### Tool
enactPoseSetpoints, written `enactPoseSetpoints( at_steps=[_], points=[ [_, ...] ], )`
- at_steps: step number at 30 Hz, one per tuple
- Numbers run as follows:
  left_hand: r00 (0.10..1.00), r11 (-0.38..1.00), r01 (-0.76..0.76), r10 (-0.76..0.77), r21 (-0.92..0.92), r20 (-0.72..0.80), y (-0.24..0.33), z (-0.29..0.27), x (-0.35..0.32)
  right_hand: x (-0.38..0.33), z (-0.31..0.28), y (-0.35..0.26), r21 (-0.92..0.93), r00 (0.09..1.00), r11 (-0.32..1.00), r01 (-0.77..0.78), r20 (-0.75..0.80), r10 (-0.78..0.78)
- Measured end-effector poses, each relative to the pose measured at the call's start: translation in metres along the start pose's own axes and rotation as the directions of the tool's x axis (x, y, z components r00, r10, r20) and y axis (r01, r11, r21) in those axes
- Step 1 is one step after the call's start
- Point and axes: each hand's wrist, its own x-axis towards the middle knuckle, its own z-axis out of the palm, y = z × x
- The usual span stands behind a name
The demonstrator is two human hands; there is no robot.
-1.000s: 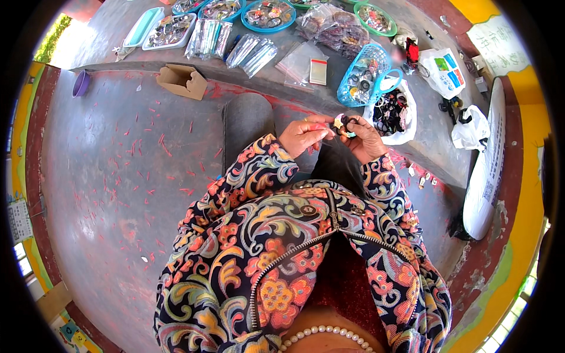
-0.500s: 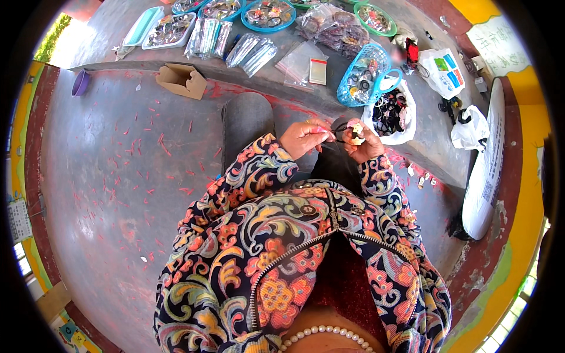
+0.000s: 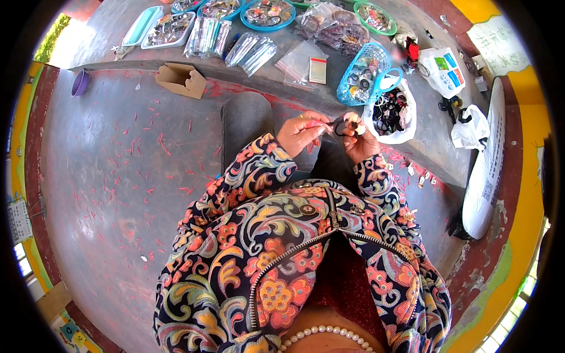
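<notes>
Above my lap, my left hand (image 3: 299,136) is closed in a pinch on a small, thin pink piece (image 3: 318,123). Its tip points toward my right hand (image 3: 364,146), and the fingers partly hide it. My right hand grips a dark hair tie (image 3: 339,125), whose loop stands out between the two hands. A pale ornament (image 3: 358,127) shows among the right fingers, mostly covered. Whether the pink piece touches the loop is too small to tell. Just right of my right hand, a white bag (image 3: 410,134) holds a tangle of dark bands.
A blue basket (image 3: 351,97) of small items leans by the white bag on the raised ledge. Farther back are plastic packets (image 3: 252,54), a blue round tray (image 3: 268,28) and a clear bag (image 3: 332,26). A cardboard box (image 3: 181,81) sits left, with red scraps across the floor (image 3: 118,235).
My right hand has turned slightly, so the pale ornament is more covered and the dark loop shows more clearly. My left hand has shifted a little to the left.
</notes>
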Motion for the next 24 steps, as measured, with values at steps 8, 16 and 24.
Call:
enactPoseSetpoints(
  at_steps=[8, 16, 24],
  points=[
    [0.994, 0.978, 0.103, -0.108, -0.183, -0.017, 0.003, -0.007, 0.001, -0.004, 0.018, 0.004, -0.306, 0.964, 0.921, -0.242, -0.186, 0.192],
    [0.978, 0.919, 0.206, -0.203, -0.337, 0.044, 0.007, -0.008, 0.001, -0.006, 0.036, 0.010, -0.799, 0.971, 0.559, -0.222, -0.132, 0.197],
    [0.975, 0.863, 0.207, -0.219, -0.461, 0.028, 0.009, -0.013, 0.001, -0.005, 0.022, -0.003, -0.967, 0.995, 0.233, 0.102, 0.100, -0.021]
  ],
)
